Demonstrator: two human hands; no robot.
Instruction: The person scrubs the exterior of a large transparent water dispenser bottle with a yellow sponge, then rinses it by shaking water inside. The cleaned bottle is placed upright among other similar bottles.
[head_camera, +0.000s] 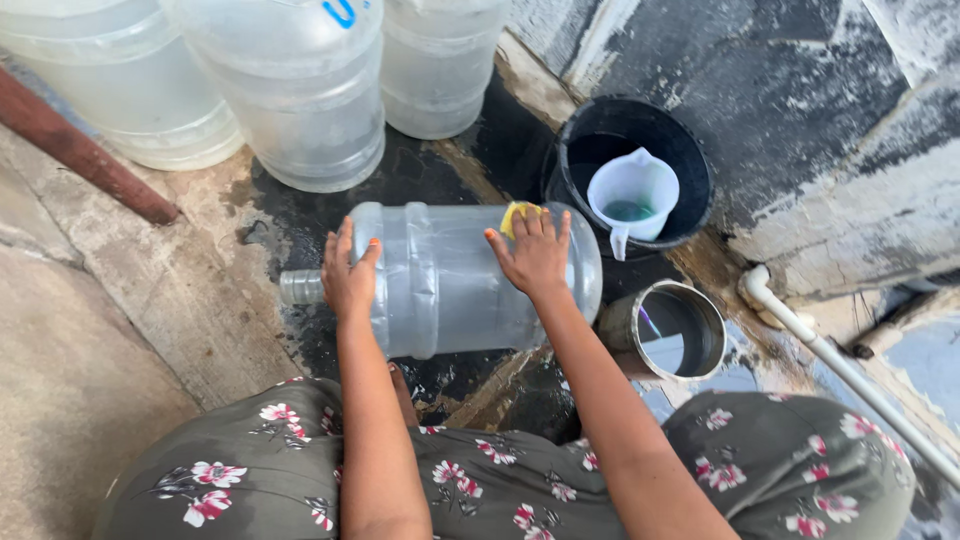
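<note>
A large clear plastic water jug (445, 280) lies on its side on wet, dark ground, neck pointing left. My left hand (347, 272) rests flat on its shoulder near the neck, fingers spread. My right hand (535, 252) presses a yellow sponge (518, 214) against the jug's upper side near its base; only a corner of the sponge shows past my fingers.
Three upright clear jugs (300, 90) stand behind. A black bucket (690, 165) holding a white plastic pitcher (632, 195) sits at the right, a metal pot (680, 330) of water below it. A white pipe (840, 365) runs along the right; a rusty bar (85, 155) lies left.
</note>
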